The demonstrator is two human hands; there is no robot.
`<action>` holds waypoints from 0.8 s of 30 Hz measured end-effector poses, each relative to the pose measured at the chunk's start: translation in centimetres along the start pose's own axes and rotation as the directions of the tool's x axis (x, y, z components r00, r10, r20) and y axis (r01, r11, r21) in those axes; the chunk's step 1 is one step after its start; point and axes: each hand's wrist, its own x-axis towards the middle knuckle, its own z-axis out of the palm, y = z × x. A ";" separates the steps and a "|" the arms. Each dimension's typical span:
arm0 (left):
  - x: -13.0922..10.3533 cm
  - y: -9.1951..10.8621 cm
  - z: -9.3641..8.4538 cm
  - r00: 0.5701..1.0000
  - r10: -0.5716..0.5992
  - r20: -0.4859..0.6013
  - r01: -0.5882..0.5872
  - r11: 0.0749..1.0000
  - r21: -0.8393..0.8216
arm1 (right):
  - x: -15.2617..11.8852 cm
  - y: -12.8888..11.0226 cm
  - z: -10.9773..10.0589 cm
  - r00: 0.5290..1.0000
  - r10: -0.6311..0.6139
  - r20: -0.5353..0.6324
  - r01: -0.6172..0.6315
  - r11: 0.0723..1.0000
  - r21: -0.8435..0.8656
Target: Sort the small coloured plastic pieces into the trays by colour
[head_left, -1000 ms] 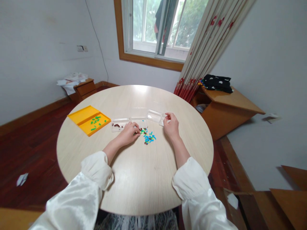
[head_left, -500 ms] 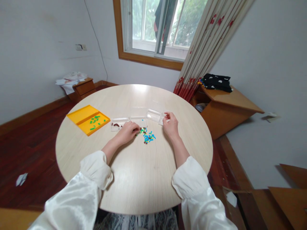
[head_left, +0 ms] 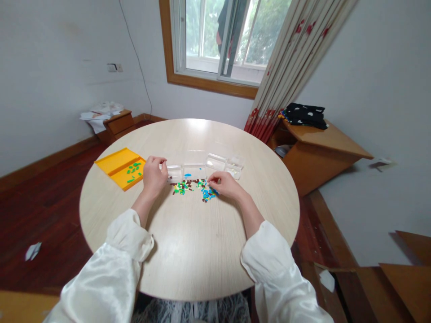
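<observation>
My left hand (head_left: 155, 177) is over the left end of a clear plastic tray (head_left: 175, 168), right beside the yellow case (head_left: 116, 159). Its fingers are closed in a pinch, and whatever they hold is too small to make out. My right hand (head_left: 227, 185) reaches in from the right, thumb and fingertips pinched at the edge of a heap of small blue pieces (head_left: 208, 194). What sits in those fingertips cannot be seen. Green, yellow and brown pieces (head_left: 181, 188) lie loose to the left. A blue piece (head_left: 187, 175) rests in the middle clear tray (head_left: 198, 166).
Green pieces (head_left: 134, 168) lie in the yellow case. More clear trays (head_left: 216, 160) stand to the right on the round table (head_left: 195, 251). A wooden cabinet (head_left: 326, 152) with a dark cloth on top stands beyond the table's right edge.
My left hand has moved left and away from the loose pieces to the left tray. My right hand has come left from the right-hand tray to the blue pieces. A blue piece now shows in the middle tray.
</observation>
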 end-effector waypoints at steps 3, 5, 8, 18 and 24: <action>0.0 -0.1 -0.2 0.999 -0.043 -0.007 0.043 0.995 0.085 | -0.3 -0.3 -0.3 0.997 0.015 0.080 -0.014 1.000 -0.022; -0.1 -0.2 -0.3 0.998 -0.067 -0.001 0.067 0.990 0.124 | -0.4 -0.5 -0.5 0.994 0.019 0.107 -0.017 1.000 -0.024; -0.2 -0.2 -0.3 0.997 -0.079 0.010 0.077 0.986 0.145 | -0.5 -0.8 -0.6 0.987 0.000 0.160 0.002 1.000 -0.014; -0.2 -0.3 -0.2 0.995 -0.089 0.040 0.081 0.983 0.166 | -0.5 -0.5 -0.2 0.976 -0.032 0.214 0.039 0.999 -0.028; -0.2 -0.1 -0.3 0.994 -0.092 0.056 0.081 0.982 0.169 | -0.4 -0.4 -0.1 0.976 -0.026 0.218 0.041 0.997 -0.063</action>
